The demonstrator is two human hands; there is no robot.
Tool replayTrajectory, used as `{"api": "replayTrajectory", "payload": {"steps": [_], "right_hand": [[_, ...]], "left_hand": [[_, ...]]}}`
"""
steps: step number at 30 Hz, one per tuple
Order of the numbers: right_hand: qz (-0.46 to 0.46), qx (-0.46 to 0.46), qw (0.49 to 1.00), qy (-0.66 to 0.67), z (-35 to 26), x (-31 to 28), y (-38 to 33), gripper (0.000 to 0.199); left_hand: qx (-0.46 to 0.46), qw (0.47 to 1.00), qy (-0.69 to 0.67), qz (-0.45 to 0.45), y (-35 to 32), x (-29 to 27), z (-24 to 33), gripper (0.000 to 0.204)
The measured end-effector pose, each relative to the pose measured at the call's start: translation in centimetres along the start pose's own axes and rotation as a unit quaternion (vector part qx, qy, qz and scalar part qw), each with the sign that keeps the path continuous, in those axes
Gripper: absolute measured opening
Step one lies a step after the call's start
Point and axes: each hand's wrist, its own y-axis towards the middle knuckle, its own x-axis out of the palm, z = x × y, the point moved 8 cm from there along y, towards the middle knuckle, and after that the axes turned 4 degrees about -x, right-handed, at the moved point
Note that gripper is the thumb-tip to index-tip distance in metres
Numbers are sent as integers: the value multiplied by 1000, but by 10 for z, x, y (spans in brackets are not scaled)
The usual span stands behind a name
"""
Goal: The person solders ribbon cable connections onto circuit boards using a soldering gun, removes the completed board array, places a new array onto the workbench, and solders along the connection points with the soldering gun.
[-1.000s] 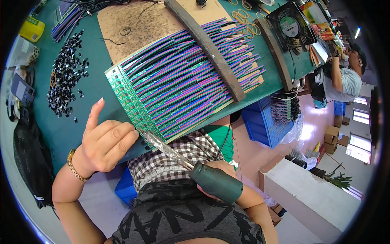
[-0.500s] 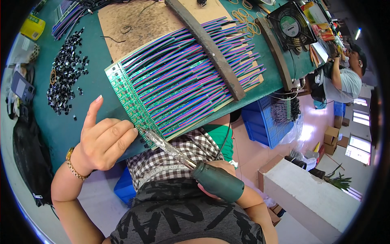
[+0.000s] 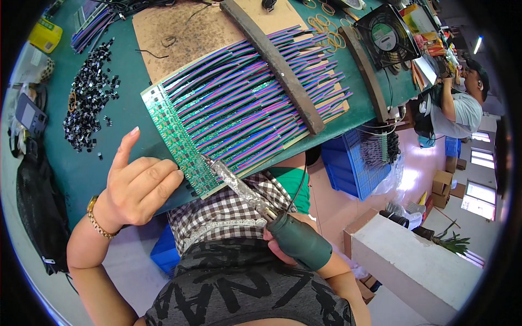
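A green surface [image 3: 128, 81] is stretching across the room, with a co-worker [image 3: 462, 111] showing beyond it at the right and a blue bin [image 3: 342, 165] standing below its edge. On the near part of the surface a circuit board panel [image 3: 182, 141] is lying, with multicoloured wires [image 3: 244, 103] running off to the right. The right hand [image 3: 278, 250] is gripping a soldering iron [image 3: 242, 190]; compared with half a second ago, its tip is sitting farther right, closer to the wires and well clear of the left fingertips. That is probably meaning a pause between joints. The left hand [image 3: 138, 187] is keeping its place by the panel's edge, curling its fingers and raising the little one; whether it is pinching anything, I cannot tell. The hands are staying apart.

Counting: one panel, one iron, one fan [image 3: 385, 37] and two dark bars [image 3: 272, 60] are showing, one bar pressing across the wires. The wires and the heaped black components [image 3: 89, 103] are defying a count.
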Motion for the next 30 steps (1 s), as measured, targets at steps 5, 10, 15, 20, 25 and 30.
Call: {"api": "replayTrajectory", "payload": {"steps": [5, 10, 15, 20, 25, 30], "right_hand": [[8, 38, 999, -1, -12, -2, 14, 12], [1, 76, 997, -16, 4, -5, -1, 21], [10, 100, 990, -104, 5, -24, -6, 21], [45, 57, 995, -62, 7, -30, -14, 26], [18, 50, 993, -110, -5, -46, -10, 30], [34, 84, 995, -30, -7, -44, -10, 26]], "left_hand": [[23, 999, -22, -10, -2, 2, 1, 19], [-69, 997, 19, -7, 11, -26, -39, 16], [-337, 939, 62, 15, -11, -37, -111, 22], [-293, 946, 134, -17, -10, -28, -119, 21], [-267, 959, 86, 34, -11, -33, -118, 10], [-215, 969, 87, 83, -11, -40, -111, 12]]}}
